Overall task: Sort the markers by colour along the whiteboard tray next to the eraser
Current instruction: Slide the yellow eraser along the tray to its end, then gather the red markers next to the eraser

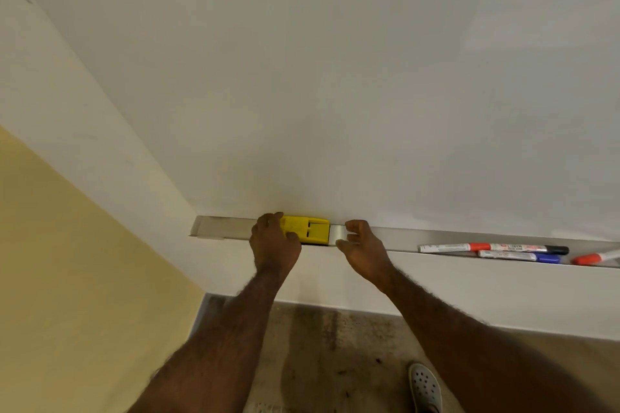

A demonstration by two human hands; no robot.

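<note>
A yellow eraser [310, 230] lies in the grey whiteboard tray [221, 229], near its left end. My left hand [273, 241] grips the eraser's left end. Just right of the eraser, my right hand [360, 245] hovers over the tray with fingers curled and apart, holding nothing. Farther right in the tray lie a red-capped marker [448, 247], a black-capped marker [530, 248], a blue-capped marker [518, 256] and, at the frame edge, another red-capped marker [595, 257].
The whiteboard [369, 77] fills the wall above the tray. A yellow wall [67, 278] stands to the left. Below is a stained concrete floor [335, 345] and my grey perforated shoe [425, 387].
</note>
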